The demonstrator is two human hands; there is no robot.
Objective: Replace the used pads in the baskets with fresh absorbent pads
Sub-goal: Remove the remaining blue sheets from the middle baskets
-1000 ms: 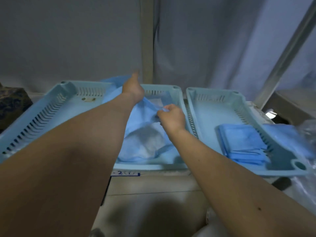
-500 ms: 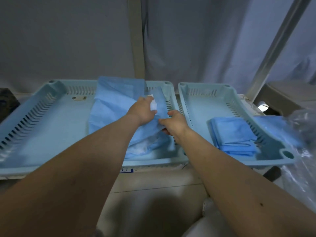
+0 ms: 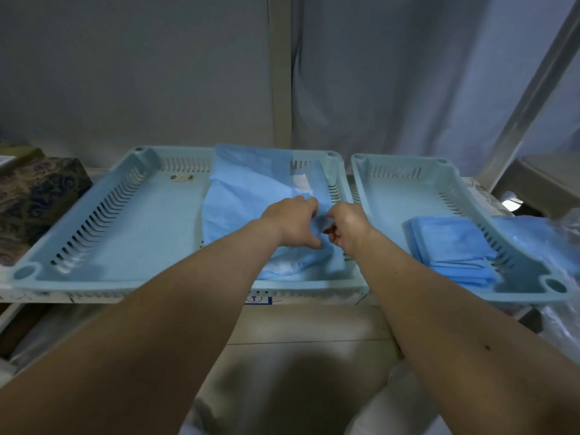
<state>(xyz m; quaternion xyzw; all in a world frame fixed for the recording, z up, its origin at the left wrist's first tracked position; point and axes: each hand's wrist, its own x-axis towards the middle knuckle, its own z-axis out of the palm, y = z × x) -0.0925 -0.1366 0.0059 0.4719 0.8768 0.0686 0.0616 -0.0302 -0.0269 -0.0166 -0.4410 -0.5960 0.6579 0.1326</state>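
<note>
Lengthwise, seemingly front-to-back: blue pad [image 3: 251,196]

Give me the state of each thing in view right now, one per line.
Left basket: left part of floor bare, pad over right part.
Pad: partly unfolded, crumpled, far edge draped over the basket's back wall.
Left hand: fingers curled, gripping the pad.
Right hand: pinching the pad.
Right basket: holds folded pads at its near right.
Folded pads: stacked, untouched.

patterned cloth bundle [image 3: 34,199] left, grey curtain [image 3: 408,73] behind
</note>
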